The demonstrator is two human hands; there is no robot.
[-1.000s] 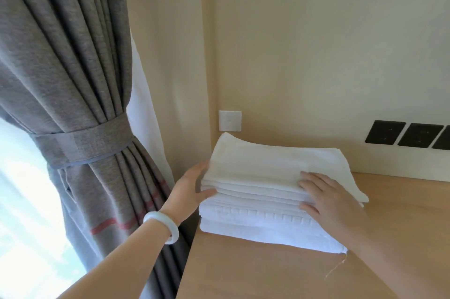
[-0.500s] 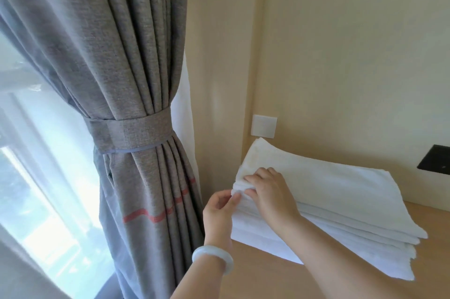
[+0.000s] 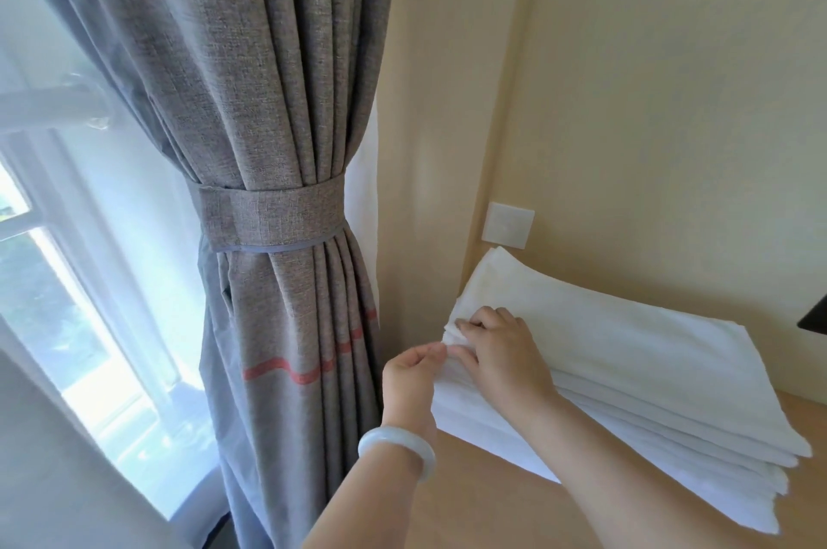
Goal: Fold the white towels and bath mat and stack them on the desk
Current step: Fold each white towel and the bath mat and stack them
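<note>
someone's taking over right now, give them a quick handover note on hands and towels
Left hand pinches the near left corner of the towel stack.
Right hand grips the top layers at the same corner.
Towel stack lies folded on the desk, by the wall.
Done: folding and stacking, it seems.
Left: square that corner and the uneven right-hand edges.

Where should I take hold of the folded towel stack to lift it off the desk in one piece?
Under its two short ends, palms sliding in along the desk from left and right. The towel stack is wide, soft and many-layered, so pinching one corner, as the left hand and right hand do now, would likely lift only the top layers.
</note>
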